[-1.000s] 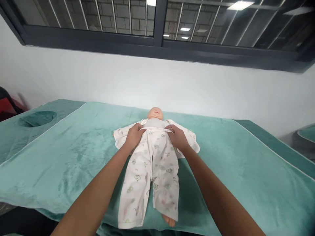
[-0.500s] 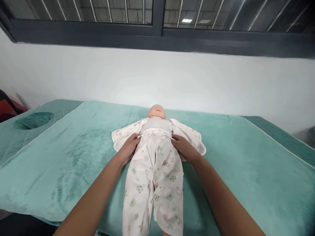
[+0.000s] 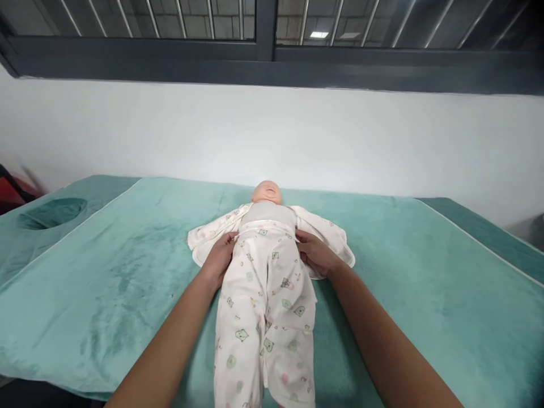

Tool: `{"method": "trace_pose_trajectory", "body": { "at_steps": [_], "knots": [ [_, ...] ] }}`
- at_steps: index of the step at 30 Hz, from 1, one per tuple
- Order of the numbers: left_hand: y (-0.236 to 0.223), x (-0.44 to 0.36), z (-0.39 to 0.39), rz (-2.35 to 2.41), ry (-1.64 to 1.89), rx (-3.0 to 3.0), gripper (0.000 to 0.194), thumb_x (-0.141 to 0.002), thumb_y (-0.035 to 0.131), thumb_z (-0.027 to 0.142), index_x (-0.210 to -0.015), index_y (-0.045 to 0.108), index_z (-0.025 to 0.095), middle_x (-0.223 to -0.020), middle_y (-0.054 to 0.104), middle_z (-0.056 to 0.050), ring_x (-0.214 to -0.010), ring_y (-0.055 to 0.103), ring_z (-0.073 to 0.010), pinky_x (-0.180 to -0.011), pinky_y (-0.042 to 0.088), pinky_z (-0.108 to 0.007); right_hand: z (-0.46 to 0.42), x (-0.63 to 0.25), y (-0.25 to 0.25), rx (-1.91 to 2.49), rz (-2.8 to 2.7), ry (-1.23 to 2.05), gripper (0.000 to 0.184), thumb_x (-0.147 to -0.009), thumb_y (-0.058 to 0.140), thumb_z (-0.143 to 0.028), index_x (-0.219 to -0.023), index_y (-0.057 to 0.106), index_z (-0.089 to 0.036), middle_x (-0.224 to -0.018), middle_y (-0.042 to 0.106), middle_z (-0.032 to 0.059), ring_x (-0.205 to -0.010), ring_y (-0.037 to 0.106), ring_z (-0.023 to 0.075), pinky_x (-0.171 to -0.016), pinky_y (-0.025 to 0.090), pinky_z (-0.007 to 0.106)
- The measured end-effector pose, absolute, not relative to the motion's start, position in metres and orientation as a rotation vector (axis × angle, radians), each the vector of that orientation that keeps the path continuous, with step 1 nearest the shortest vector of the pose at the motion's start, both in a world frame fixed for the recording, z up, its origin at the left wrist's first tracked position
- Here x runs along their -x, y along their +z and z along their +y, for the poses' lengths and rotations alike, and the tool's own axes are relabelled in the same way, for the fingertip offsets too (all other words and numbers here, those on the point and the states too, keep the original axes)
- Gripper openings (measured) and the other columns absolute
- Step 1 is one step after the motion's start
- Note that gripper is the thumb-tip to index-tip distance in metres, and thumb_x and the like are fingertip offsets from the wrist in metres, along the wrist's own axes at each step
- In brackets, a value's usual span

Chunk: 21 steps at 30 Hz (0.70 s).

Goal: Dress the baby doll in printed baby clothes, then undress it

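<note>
A baby doll [image 3: 267, 192] lies on its back with its head toward the wall. It wears white baby pants [image 3: 266, 283] with small printed figures, pulled up to the waist over a pale grey torso. A matching baby jacket [image 3: 221, 229] is spread open, its sleeves out to both sides. My left hand [image 3: 221, 255] is closed at the left side of the waistband, fingertips partly hidden by the cloth. On the opposite side, my right hand [image 3: 315, 252] has its fingers closed at the waistband edge, over the jacket's flap.
A teal plush cover [image 3: 127, 272] lies over the bed, with a face hole [image 3: 53, 213] at the left end. Behind stand a white wall [image 3: 272, 136] and a dark window frame [image 3: 170, 59] with bars. Something red and black [image 3: 11, 190] is at the far left.
The waistband sits slightly higher and smoother on the doll's torso. Both hands stay at its sides, the left a little lower on the cloth edge. The view has shifted slightly.
</note>
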<state>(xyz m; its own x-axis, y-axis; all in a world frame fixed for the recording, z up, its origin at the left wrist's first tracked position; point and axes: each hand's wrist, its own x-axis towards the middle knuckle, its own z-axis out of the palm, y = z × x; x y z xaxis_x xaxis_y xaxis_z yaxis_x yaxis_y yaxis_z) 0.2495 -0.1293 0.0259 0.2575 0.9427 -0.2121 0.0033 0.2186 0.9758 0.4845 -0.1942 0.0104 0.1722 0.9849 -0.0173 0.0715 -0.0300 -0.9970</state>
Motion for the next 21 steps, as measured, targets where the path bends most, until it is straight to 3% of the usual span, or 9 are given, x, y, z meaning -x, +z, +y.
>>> {"method": "trace_pose_trajectory", "body": {
  "at_steps": [3,7,13,21],
  "knots": [
    [0.035,-0.236,-0.143,1.016,0.698,-1.188,0.036,-0.069,0.069,0.029,-0.103,0.064,0.016,-0.100,0.072,-0.008,-0.084,0.067,-0.0218,-0.071,0.055,-0.032,-0.203,-0.485,0.009,1.412,-1.115,1.114,0.021,-0.076,0.064,-0.036,-0.085,0.069,-0.018,-0.069,0.069,0.0027,-0.069,0.063,0.0193,-0.062,0.050,0.031],
    [0.039,-0.229,-0.152,0.896,0.541,-1.213,0.035,-0.071,0.070,0.029,-0.105,0.068,0.018,-0.099,0.073,-0.009,-0.091,0.068,-0.0249,-0.077,0.055,-0.035,-0.213,-0.486,0.012,1.483,-1.136,1.058,0.029,-0.080,0.062,-0.042,-0.091,0.071,-0.016,-0.080,0.071,0.0051,-0.079,0.064,0.0226,-0.069,0.051,0.034],
    [0.029,-0.249,-0.157,0.825,0.675,-1.047,0.042,-0.072,0.072,0.034,-0.110,0.068,0.016,-0.103,0.073,-0.011,-0.092,0.068,-0.0268,-0.079,0.055,-0.037,-0.217,-0.481,0.014,1.244,-1.030,1.351,0.030,-0.083,0.059,-0.043,-0.102,0.070,-0.022,-0.085,0.073,0.0068,-0.084,0.068,0.0249,-0.070,0.054,0.037],
    [0.033,-0.259,-0.159,1.002,0.856,-1.236,0.029,-0.065,0.070,0.035,-0.087,0.071,0.016,-0.095,0.074,-0.009,-0.099,0.064,-0.0295,-0.084,0.052,-0.038,-0.214,-0.477,0.009,1.154,-1.029,1.362,0.036,-0.070,0.070,-0.026,-0.106,0.068,-0.023,-0.079,0.072,0.0035,-0.080,0.069,0.0243,-0.070,0.055,0.037]
  ]
}}
